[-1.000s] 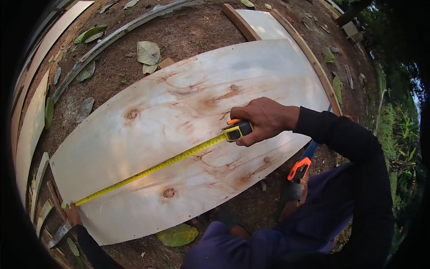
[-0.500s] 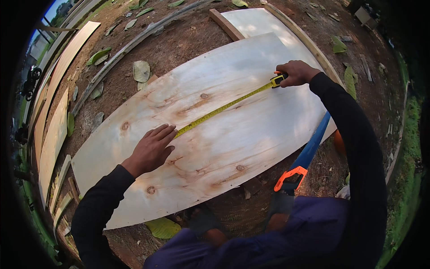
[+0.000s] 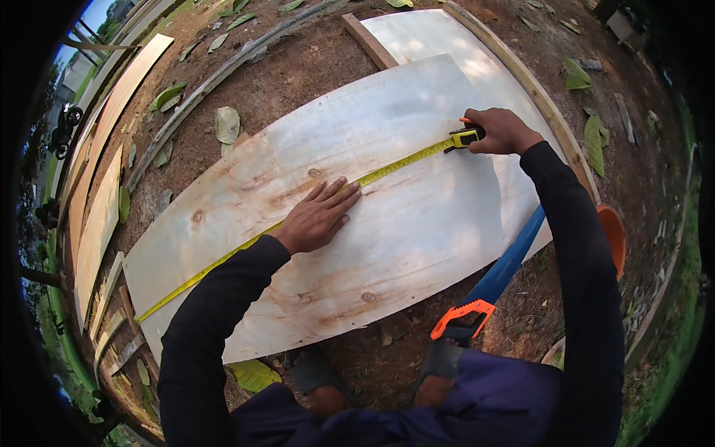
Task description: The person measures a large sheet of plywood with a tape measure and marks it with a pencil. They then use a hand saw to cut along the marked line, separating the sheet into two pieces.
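A pale plywood sheet (image 3: 417, 231) with brown knots lies in front of me. A yellow tape measure (image 3: 223, 259) stretches across it, its blade running from the sheet's left edge to the case at the right. My left hand (image 3: 316, 219) rests flat over the blade near the middle, fingers stretched out. The black-and-yellow case is held in my right hand (image 3: 502, 132), above the sheet's right part. A thin orange tip sticks out by the right fingers; its kind is hidden. Below my right forearm lies a hand saw (image 3: 497, 277) with a blue blade and orange-black handle.
Another pale sheet (image 3: 428, 33) lies beyond, between wooden battens (image 3: 370, 41). Long wooden strips (image 3: 100, 231) are on the ground at the left. An orange rounded object (image 3: 613, 237) shows partly behind my right arm. Dry leaves (image 3: 227, 124) are scattered on the soil.
My left hand has slid rightward along the sheet toward the case. The blade now shows on both sides of it, reaching the left edge. My right hand still holds the case.
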Tool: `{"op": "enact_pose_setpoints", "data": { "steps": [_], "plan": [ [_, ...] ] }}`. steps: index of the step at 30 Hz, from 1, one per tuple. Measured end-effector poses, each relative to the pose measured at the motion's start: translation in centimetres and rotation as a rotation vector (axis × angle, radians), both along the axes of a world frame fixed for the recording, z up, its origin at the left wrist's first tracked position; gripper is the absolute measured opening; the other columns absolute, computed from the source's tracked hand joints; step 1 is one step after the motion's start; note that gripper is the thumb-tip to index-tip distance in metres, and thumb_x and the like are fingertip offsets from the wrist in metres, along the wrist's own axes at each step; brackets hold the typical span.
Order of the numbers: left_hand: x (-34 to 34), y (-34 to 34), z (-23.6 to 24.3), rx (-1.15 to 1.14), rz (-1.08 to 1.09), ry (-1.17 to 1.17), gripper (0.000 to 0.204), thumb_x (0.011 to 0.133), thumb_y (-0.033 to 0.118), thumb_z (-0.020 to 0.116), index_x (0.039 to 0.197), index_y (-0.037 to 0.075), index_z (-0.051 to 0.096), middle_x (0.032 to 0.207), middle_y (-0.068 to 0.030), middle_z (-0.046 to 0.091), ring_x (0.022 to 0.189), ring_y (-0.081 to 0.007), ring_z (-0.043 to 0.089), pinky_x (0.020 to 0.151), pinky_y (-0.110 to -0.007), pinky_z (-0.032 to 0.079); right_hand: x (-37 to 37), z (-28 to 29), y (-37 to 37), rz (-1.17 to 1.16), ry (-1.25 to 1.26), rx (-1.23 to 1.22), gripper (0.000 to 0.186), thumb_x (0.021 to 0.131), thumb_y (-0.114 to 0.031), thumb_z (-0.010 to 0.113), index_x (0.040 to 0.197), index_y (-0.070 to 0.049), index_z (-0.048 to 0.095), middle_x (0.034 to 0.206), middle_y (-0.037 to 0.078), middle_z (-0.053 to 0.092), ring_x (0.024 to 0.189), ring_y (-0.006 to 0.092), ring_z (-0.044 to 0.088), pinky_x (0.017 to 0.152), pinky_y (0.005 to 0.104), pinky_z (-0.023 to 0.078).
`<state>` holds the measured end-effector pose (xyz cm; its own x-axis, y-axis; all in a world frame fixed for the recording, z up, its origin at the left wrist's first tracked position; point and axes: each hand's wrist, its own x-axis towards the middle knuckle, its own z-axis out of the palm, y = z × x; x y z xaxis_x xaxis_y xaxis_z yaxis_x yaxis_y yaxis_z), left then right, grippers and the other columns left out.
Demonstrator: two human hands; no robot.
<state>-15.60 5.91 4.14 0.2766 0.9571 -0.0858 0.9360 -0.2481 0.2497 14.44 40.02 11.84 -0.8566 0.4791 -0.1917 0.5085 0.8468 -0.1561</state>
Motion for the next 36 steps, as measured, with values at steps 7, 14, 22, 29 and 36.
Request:
{"op": "enact_pose_setpoints", "data": {
  "steps": [7,14,22,29,36],
  "plan": [
    [2.1,-0.4,-1.8,0.111,0.132,-0.012,0.057,0.107,0.027,0.052,0.161,0.014,0.040,0.170,-0.0055,0.035,0.160,-0.0302,0.022,0.131,-0.052,0.014,0.8,-1.2,-0.7,-0.134,0.037,0.039,0.075,0.079,-0.057,0.079,0.130,-0.005,0.064,0.110,0.018,0.075,0.105,0.0355,0.071,0.088,0.0447,0.055],
    [2.7,-0.5,-2.5,0.148,0.181,-0.028,0.057,0.106,0.029,0.053,0.160,0.016,0.041,0.168,-0.0052,0.038,0.159,-0.0289,0.024,0.131,-0.053,0.013,0.3,-2.5,-3.4,-0.084,0.374,0.087,0.059,0.086,-0.040,0.079,0.131,-0.005,0.063,0.125,0.014,0.070,0.106,0.0332,0.072,0.091,0.0427,0.057],
    [2.9,-0.4,-2.7,0.163,0.197,-0.002,0.057,0.106,0.031,0.053,0.160,0.016,0.042,0.168,-0.0049,0.039,0.159,-0.0285,0.025,0.130,-0.053,0.013,-3.8,-7.6,-10.4,-0.077,0.447,0.205,0.016,0.093,-0.012,0.066,0.106,-0.004,0.064,0.107,0.015,0.066,0.083,0.0381,0.070,0.073,0.0473,0.057],
    [3.4,-0.2,-2.7,0.176,0.206,-0.016,0.057,0.107,0.034,0.051,0.161,0.016,0.041,0.168,-0.0054,0.037,0.160,-0.0287,0.023,0.130,-0.055,0.012,-8.1,-8.9,-11.6,-0.335,0.830,-0.864,0.052,0.109,-0.043,0.052,0.088,0.001,0.069,0.075,0.009,0.064,0.076,0.0224,0.064,0.071,0.0396,0.049],
    [3.3,-0.5,-2.6,0.163,0.210,-0.024,0.057,0.108,0.035,0.050,0.161,0.016,0.041,0.168,-0.0054,0.037,0.160,-0.0292,0.022,0.130,-0.055,0.011,-9.5,-7.8,-12.9,-0.341,0.733,-1.124,0.042,0.105,-0.039,0.064,0.096,0.000,0.074,0.083,0.007,0.071,0.072,0.0113,0.063,0.068,0.0270,0.051]
  ]
}}
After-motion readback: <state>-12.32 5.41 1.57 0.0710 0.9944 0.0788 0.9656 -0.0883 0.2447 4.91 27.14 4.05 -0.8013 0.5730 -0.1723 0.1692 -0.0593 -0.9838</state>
